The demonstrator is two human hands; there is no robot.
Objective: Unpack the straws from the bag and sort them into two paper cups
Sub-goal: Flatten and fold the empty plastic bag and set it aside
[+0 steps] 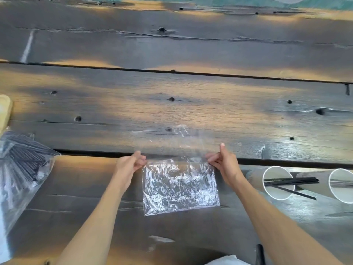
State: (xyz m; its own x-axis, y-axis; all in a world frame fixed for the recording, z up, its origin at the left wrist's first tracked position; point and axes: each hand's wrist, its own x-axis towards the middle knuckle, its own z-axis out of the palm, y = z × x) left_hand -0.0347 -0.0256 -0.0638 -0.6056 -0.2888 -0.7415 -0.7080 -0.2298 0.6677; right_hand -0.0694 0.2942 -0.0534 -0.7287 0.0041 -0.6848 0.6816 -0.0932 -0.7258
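Observation:
A crumpled clear plastic bag lies flat on the dark wooden table, empty as far as I can see. My left hand pinches its upper left corner and my right hand pinches its upper right corner. Two white paper cups stand at the right: the nearer cup and another cup cut by the frame edge. Black straws lie across the nearer cup's rim toward the second cup. At the far left lies another clear bag full of black straws.
A pale wooden board edge shows at the left border. A dark stick-like object lies near the bottom edge beside my right forearm. Wide gaps run between the table's planks.

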